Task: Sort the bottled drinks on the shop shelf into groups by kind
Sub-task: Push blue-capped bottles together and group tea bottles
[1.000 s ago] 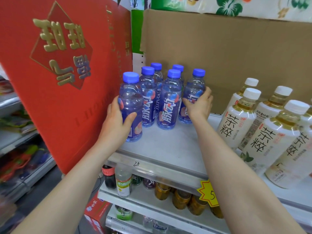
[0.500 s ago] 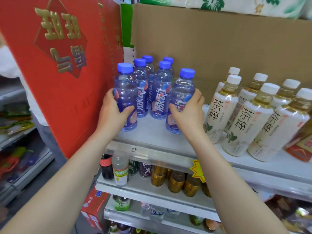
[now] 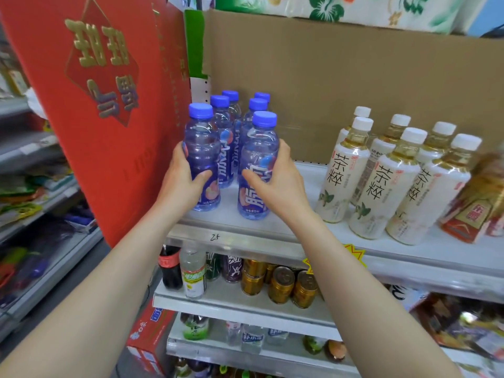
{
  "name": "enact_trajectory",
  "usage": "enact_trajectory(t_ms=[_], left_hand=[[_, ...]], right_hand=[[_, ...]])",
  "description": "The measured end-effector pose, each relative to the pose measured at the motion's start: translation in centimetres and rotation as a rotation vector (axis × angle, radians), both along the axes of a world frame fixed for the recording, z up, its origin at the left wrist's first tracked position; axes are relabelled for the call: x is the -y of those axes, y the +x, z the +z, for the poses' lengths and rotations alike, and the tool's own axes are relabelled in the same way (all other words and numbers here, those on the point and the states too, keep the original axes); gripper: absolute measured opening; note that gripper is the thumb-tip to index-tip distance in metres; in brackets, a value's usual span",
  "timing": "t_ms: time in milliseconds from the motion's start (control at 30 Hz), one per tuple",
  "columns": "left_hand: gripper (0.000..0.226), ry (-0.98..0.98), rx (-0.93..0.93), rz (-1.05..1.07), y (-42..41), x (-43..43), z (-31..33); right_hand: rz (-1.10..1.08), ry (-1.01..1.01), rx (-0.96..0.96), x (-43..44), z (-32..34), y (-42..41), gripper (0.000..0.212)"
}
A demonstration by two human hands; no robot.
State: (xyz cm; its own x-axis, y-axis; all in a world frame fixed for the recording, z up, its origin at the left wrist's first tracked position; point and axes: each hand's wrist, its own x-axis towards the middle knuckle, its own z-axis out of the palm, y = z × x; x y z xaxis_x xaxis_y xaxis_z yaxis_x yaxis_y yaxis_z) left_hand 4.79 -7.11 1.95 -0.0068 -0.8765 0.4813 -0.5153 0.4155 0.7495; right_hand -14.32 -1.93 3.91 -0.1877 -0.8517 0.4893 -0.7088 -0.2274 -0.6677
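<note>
Bottles [image 3: 203,148], ribbed plastic, fill left grip [image 3: 178,186], right grip [image 3: 282,189].

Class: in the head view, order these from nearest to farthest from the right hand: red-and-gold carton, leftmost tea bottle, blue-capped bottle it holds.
1. Blue-capped bottle, gripped by the right hand.
2. Leftmost tea bottle, just right of it.
3. Red-and-gold carton, far right end.
</note>
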Motion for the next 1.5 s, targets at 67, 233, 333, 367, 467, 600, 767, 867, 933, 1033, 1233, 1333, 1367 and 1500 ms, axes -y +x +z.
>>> enact_trajectory(t_ms=[67,233,333,367,467,600,767,867,933,1033,1233,1333,1367,1500], left_hand=[[0.072,0.012,0.012,-0.010,0.1,0.1,0.0],[0.070,0.000,-0.004,-0.040,-0.1,-0.1,-0.1],[0.069,-0.007,-0.011,-0.044,-0.2,-0.1,-0.1],[0.069,-0.010,-0.009,-0.034,-0.3,-0.2,-0.1],[0.079,-0.081,0.050,0.102,-0.8,-1.2,0.0],[0.071,-0.423,0.116,0.173,-3.1,-4.3,1.2],[0.062,-0.542,0.110,-0.015,-9.0,-6.0,2.7],[0.061,-0.513,0.149,-0.164,-13.7,-7.0,3.0],[0.067,-0.444,0.240,-0.242,-17.0,-6.9,2.9],[0.083,-0.128,0.242,-0.335,-20.9,-6.0,2.4],[0.068,0.184,0.034,-0.345,-23.2,-5.1,1.1],[0.065,0.150,0.082,-0.240,-21.8,-6.3,0.9],[0.066,0.151,0.085,-0.217,-21.1,-6.8,0.8],[0.065,0.141,0.075,-0.118,-18.4,-8.7,0.6]], right_hand=[[-0.002,-0.001,0.006,-0.1,0.1,0.0,0.073],[-0.026,-0.026,-0.022,0.0,-0.1,0.2,0.072],[-0.039,-0.016,-0.038,0.0,-0.1,0.2,0.074],[-0.042,-0.005,-0.053,-0.1,0.0,0.2,0.075],[-0.058,0.026,-0.182,-0.7,0.2,-1.0,0.071],[-0.255,-0.265,-0.418,-4.3,0.4,-5.3,0.041],[-0.660,-0.568,-0.431,-9.8,0.8,-12.9,0.035],[-0.745,-0.425,-0.412,-10.9,1.5,-16.6,0.049],[-0.738,-0.322,-0.460,-10.7,1.6,-18.0,0.057],[-0.654,-0.236,-0.516,-10.1,1.5,-18.8,0.063],[-0.559,-0.107,-0.547,-9.4,0.9,-18.0,0.085],[-0.540,0.016,-0.504,-8.8,1.1,-17.6,0.096],[-0.516,0.034,-0.464,-8.5,1.1,-17.5,0.096],[-0.325,0.013,-0.302,-5.8,1.0,-16.3,0.093]])
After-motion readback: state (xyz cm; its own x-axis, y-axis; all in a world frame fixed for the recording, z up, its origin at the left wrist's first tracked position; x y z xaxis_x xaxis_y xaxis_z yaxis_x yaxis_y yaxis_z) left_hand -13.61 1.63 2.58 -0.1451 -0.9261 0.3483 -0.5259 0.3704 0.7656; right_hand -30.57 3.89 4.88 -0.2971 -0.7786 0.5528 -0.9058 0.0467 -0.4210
